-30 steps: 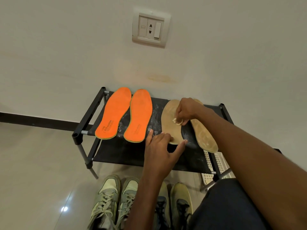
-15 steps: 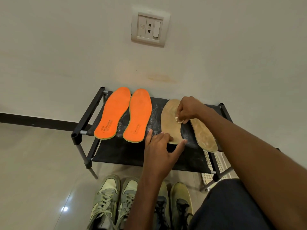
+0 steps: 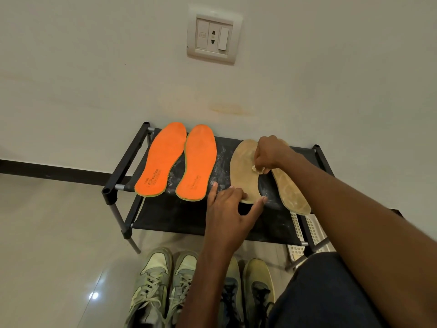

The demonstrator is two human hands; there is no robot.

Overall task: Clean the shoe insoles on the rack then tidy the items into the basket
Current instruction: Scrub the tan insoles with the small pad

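Observation:
Two orange insoles point(image 3: 163, 159) point(image 3: 197, 163) lie side by side on the left of the black rack point(image 3: 123, 166). Two tan insoles sit on the right: the left tan insole point(image 3: 243, 166) and the right tan insole point(image 3: 292, 190). My left hand point(image 3: 233, 214) presses with spread fingers on the heel end of the left tan insole. My right hand point(image 3: 269, 153) pinches a small white wad point(image 3: 257, 169) against that insole's middle. White powder specks dot the rack's fabric between the insoles.
A white slatted basket point(image 3: 309, 230) shows behind the rack's right leg. Two pairs of sneakers point(image 3: 163, 285) point(image 3: 246, 287) stand on the floor in front of the rack. A wall socket point(image 3: 212, 35) is above. My knee in dark cloth is at lower right.
My right hand with the white wad has shifted slightly along the left tan insole. My left hand has stayed pressed on the heel end.

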